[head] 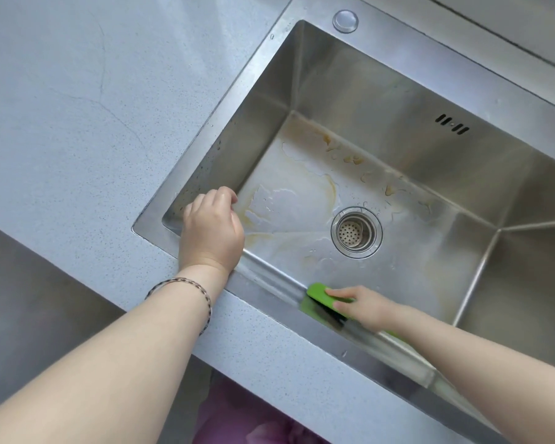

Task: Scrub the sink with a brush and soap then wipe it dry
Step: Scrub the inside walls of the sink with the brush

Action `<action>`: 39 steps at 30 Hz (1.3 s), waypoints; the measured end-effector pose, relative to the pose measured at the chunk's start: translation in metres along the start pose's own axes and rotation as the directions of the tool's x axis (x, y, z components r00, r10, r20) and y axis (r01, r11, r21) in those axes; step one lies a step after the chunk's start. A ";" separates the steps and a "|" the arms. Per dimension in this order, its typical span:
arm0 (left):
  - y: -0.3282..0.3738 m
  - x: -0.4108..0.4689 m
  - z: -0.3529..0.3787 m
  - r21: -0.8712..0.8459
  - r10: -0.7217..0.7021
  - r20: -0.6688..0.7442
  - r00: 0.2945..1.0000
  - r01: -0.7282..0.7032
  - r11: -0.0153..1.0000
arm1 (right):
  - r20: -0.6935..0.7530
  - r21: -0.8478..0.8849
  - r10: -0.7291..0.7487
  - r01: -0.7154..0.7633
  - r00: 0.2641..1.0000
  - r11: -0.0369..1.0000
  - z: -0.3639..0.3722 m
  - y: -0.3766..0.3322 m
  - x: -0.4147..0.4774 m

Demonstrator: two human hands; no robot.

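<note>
A square stainless steel sink point(382, 100) is set into a speckled blue-grey counter. Its floor carries yellow-brown stains and water drops around a round strainer drain point(355, 232). My right hand point(362, 305) grips a green brush point(318, 293) with dark bristles, held against the sink's near inner wall just below the rim. My left hand point(210, 230) hangs over the sink's near-left corner with its fingers curled loosely inward; nothing shows in it, and the wrist rests on the rim. A thin bracelet circles my left wrist.
The counter point(87, 123) stretches to the left and back. A round cap point(345, 20) sits on the sink deck at the back. Overflow slots point(453, 124) mark the far wall. Something purple point(253, 421) lies below the counter's front edge.
</note>
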State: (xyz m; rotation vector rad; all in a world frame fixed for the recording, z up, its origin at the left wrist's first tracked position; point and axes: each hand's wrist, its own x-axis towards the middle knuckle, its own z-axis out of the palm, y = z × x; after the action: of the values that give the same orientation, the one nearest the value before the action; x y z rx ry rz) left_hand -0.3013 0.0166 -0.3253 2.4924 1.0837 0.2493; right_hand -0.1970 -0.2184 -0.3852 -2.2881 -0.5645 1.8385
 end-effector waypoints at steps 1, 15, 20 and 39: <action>-0.001 0.000 0.000 0.003 -0.002 0.004 1.000 0.002 1.000 | 0.016 0.035 -0.029 0.028 0.999 0.999 0.001 -0.015 0.010; 0.063 -0.009 -0.009 0.428 -0.136 0.359 0.923 -0.033 0.903 | -0.246 -0.260 0.058 -0.124 0.968 0.958 -0.054 0.020 -0.092; 0.129 -0.009 -0.021 0.281 -0.098 0.468 0.879 -0.043 0.959 | -0.602 -0.324 -0.146 -0.073 0.785 0.943 -0.070 0.018 -0.119; 0.207 0.114 -0.131 0.062 0.099 0.464 0.880 -0.144 0.988 | -0.793 0.471 0.159 0.425 0.589 0.773 -0.207 -0.140 -0.194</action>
State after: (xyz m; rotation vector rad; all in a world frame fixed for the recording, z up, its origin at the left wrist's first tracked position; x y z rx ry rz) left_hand -0.1297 0.0119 -0.1172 2.5169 0.7551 -0.3566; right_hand -0.0589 -0.1403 -0.1115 -2.1467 0.0425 0.5532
